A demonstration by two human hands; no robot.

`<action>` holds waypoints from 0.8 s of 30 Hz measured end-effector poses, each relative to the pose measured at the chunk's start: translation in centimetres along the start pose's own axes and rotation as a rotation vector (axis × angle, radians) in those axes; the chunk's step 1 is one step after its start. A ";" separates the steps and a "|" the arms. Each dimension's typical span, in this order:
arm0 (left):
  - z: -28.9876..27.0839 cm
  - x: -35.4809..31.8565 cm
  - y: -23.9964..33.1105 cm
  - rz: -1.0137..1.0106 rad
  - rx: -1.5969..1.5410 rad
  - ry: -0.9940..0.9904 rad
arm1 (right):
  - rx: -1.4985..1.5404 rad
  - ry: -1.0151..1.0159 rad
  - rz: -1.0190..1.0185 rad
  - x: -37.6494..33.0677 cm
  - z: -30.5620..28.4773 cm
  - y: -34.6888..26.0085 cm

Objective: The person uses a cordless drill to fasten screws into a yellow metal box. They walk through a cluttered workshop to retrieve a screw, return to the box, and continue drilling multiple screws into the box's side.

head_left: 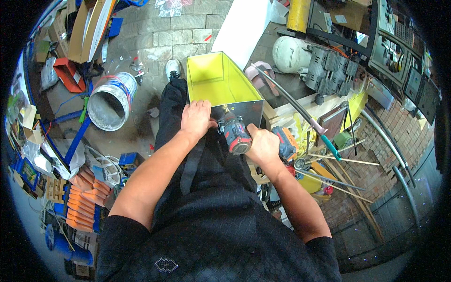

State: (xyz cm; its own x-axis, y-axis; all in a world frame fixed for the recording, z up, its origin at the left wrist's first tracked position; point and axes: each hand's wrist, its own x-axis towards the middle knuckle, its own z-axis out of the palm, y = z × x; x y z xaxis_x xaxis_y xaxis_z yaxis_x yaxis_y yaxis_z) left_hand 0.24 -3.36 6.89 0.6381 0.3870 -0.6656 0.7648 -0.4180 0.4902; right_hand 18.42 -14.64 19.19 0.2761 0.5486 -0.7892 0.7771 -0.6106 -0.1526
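My left hand (197, 120) grips the near rim of an open sheet-metal box (216, 77), yellow-green inside and bare grey metal on its near wall. My right hand (263, 145) is closed around the handle of a red and black cordless drill (236, 136). The drill's nose points at the near wall of the box, just right of my left hand, and its tip looks to be touching the metal. The box rests against my lap, between my knees. My dark trousers and one white shoe (173, 68) show beside it.
A white plastic bucket (111, 100) lies on the paved floor to the left. Orange parts (83, 202) and blue frames clutter the lower left. On the right stand a white tank (291, 53), black machine parts, a teal-handled rod (300, 113), thin sticks and a brick surface.
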 end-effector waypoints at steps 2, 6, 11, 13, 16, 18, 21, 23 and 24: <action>0.1 0.1 -0.2 0.003 -0.004 0.005 | 0.015 0.009 0.018 0.0 -0.3 -0.3; 0.2 0.0 -0.3 0.001 -0.015 0.006 | 0.118 0.005 0.119 -0.8 0.1 -0.9; 0.0 0.2 -0.2 0.008 -0.016 -0.001 | 0.224 0.024 0.216 -1.3 1.2 -1.2; 0.1 0.2 -0.4 0.010 -0.013 0.013 | 0.203 -0.013 0.231 -1.2 0.8 -1.4; 0.3 0.2 -0.3 0.010 -0.003 0.006 | 0.233 0.029 0.211 -1.2 0.7 -1.0; 0.2 0.3 -0.2 0.005 0.003 -0.003 | 0.213 -0.001 0.206 -1.1 0.3 -1.1; 0.2 0.2 0.0 0.001 0.005 -0.005 | 0.208 -0.009 0.222 -1.2 0.4 -1.3; 0.3 0.1 0.0 0.000 0.009 0.007 | 0.212 -0.007 0.233 -1.2 0.8 -1.2; 0.3 0.1 0.0 0.006 0.009 0.017 | 0.213 -0.010 0.234 -1.2 1.0 -1.2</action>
State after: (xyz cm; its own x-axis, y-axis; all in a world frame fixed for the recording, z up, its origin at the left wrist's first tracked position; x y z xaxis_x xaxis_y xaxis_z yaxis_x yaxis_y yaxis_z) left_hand 0.27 -3.58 6.67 0.6443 0.3979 -0.6531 0.7600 -0.4280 0.4890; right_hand 16.62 -15.14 19.71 0.4276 0.3739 -0.8230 0.5564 -0.8264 -0.0864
